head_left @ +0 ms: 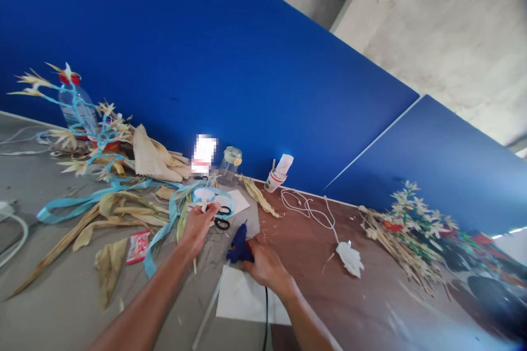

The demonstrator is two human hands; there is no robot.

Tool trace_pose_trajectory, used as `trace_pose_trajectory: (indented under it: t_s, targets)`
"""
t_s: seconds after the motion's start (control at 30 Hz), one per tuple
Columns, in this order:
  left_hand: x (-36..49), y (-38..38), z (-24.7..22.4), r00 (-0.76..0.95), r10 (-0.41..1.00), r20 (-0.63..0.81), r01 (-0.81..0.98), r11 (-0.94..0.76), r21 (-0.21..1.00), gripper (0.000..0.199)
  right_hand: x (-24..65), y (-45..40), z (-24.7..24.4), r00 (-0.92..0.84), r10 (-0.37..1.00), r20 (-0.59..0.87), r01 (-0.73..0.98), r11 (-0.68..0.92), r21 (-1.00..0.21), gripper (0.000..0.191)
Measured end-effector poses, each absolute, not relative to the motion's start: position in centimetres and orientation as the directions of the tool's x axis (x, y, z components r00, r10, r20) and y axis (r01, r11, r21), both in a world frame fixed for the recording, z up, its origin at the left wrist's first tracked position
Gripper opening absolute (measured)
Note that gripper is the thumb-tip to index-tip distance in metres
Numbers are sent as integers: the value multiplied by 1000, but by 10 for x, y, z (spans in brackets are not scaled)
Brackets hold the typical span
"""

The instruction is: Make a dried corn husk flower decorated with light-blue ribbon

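My right hand is wrapped round a dark blue glue gun, its nozzle pointing up and away from me. A long pale glue stick sticks out of its back end, and a black cord runs down toward me. My left hand is closed in a pinch; a small whitish bit shows at its fingertips, too small to name. Just beyond it are a roll of light blue ribbon and black-handled scissors, partly covered. White paper lies under the right wrist.
Dried corn husks and loose blue ribbon spread over the left side. A glass jar, a paper cup and a white cable line the blue partition. Husk flowers stand at right.
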State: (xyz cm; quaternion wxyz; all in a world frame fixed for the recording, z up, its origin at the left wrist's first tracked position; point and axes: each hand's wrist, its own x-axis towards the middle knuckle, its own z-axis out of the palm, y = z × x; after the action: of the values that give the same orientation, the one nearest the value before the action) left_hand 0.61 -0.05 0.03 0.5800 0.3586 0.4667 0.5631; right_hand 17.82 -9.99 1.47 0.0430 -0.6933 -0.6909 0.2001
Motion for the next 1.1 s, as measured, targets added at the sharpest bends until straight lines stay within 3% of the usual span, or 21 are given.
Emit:
trace_pose_trajectory:
  t_s: [0.2, 0.3, 0.37, 0.43, 0.53, 0.67, 0.83, 1.1]
  targets:
    - [3, -1, 1, -57, 991, -123, -285, 102, 953, 32, 194, -102, 10, 54, 994, 99, 705, 32, -708, 26]
    - [2, -3, 3, -55, 992, -114, -268, 96, 959, 33, 198, -103, 15, 84, 991, 105, 325, 72, -943, 27]
    - [2, -4, 6, -67, 993, -100, -246, 81, 966, 32, 193, -103, 18, 24, 998, 61, 38, 60, -997, 36]
    - [2, -5, 8, -79, 994, -80, -230, 60, 971, 31, 185, -101, 19, -36, 999, 24, -106, 20, -994, 45]
    - [1, -5, 10, -88, 995, -48, -212, 28, 977, 30, 171, -95, 17, -68, 998, 3, -102, -4, -995, 49]
    - [-1, -4, 10, -109, 993, -44, -196, 22, 980, 30, 164, -89, 7, -72, 994, 79, -26, 78, -997, 44]
    - [-1, -3, 7, -106, 993, -56, -197, 35, 980, 29, 170, -90, -14, 23, 994, 103, 73, 101, -992, 43]
    - [0, 1, 0, -34, 997, -73, -205, 65, 977, 28, 172, -88, -27, 85, 993, 82, 49, 78, -996, 51]
